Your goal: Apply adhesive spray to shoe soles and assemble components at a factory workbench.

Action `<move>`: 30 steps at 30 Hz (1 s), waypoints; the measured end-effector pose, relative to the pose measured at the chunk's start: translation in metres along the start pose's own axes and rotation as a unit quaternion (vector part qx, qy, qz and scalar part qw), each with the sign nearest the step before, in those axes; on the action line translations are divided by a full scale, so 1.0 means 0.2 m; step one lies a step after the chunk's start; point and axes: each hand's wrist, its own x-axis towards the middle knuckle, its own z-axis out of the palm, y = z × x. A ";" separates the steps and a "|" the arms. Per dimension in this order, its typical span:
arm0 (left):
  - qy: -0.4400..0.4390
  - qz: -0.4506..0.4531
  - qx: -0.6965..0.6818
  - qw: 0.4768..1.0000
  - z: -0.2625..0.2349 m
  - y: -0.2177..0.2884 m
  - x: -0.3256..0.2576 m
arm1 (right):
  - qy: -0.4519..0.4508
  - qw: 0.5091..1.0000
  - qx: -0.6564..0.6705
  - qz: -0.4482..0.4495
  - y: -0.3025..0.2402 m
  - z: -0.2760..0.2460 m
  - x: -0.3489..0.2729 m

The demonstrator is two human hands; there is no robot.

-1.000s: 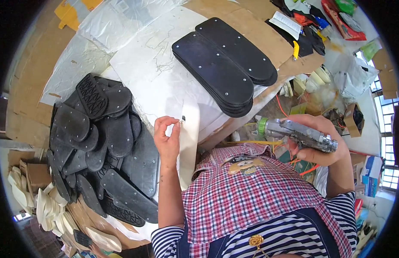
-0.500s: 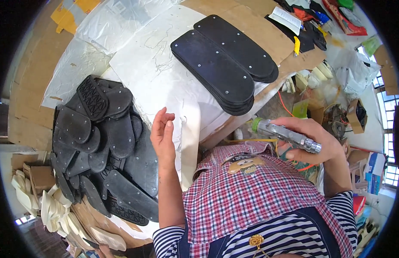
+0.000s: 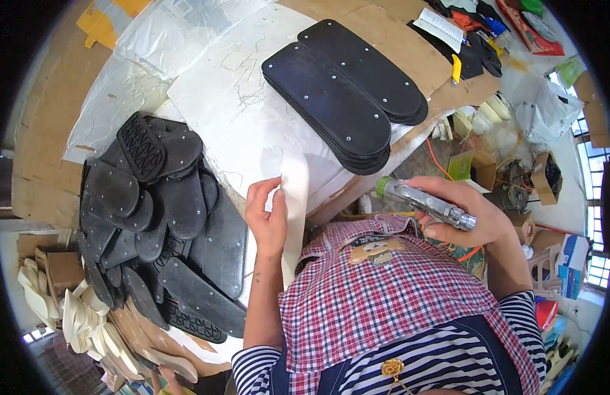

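My left hand (image 3: 268, 216) has its fingers curled at the left edge of a long cream sole-shaped strip (image 3: 295, 181) on the table's near edge. Thumb and fingertips meet that edge in what looks like a pinch. In my right hand (image 3: 473, 207) is a silver metal hand tool (image 3: 420, 200) with a green end, held above the apron and pointing left. Two neat stacks of black sole plates (image 3: 338, 99) with small metal studs lie ahead of my hands. A loose heap of similar black plates (image 3: 177, 191) rises left of my left forearm.
White sheeting (image 3: 219, 99) and brown cardboard (image 3: 377, 29) cover the table. At the far right are a notebook (image 3: 438, 27) and a yellow-handled cutter (image 3: 456, 68). Cream soles (image 3: 81, 322) pile up at lower left, near another person's hand (image 3: 170, 380). An orange hose (image 3: 438, 158) hangs at right.
My left hand has moved right, from beside the cream strip onto its edge, and its fingers have closed. The silver tool in my right hand has shifted slightly left.
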 end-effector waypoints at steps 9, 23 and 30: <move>0.001 0.042 0.060 0.997 0.02 -0.02 0.00 | 0.010 1.000 -0.020 -0.013 0.04 0.02 0.01; 0.023 0.050 0.112 0.992 -0.03 0.08 0.06 | 0.014 1.000 -0.017 -0.003 0.06 0.04 0.04; -0.082 0.119 0.197 0.970 -0.05 0.07 0.17 | 0.032 0.999 -0.019 -0.011 0.07 0.05 0.04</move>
